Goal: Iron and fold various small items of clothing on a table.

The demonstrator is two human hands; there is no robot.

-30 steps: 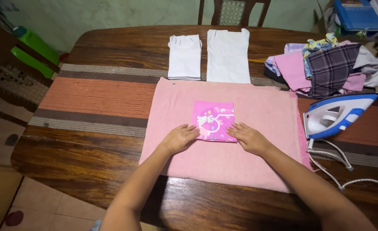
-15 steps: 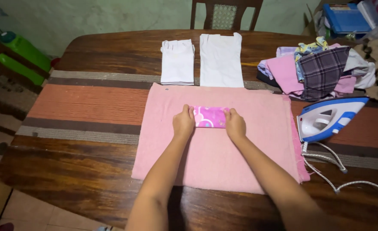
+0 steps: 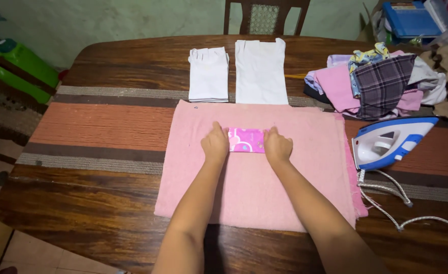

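While L hand (image 3: 215, 143) & R hand (image 3: 277, 146) press flat, fingers curled, on folded pink cloth (image 3: 246, 140), pink towel (image 3: 264, 182) lies underneath.

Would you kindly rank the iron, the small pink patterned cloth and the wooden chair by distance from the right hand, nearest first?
1. Small pink patterned cloth: touching the right hand, on its left.
2. Iron: to its right, on the table.
3. Wooden chair: beyond the table's far edge.

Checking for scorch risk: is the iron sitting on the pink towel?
No, the iron rests on the striped runner, to the right of the pink towel.
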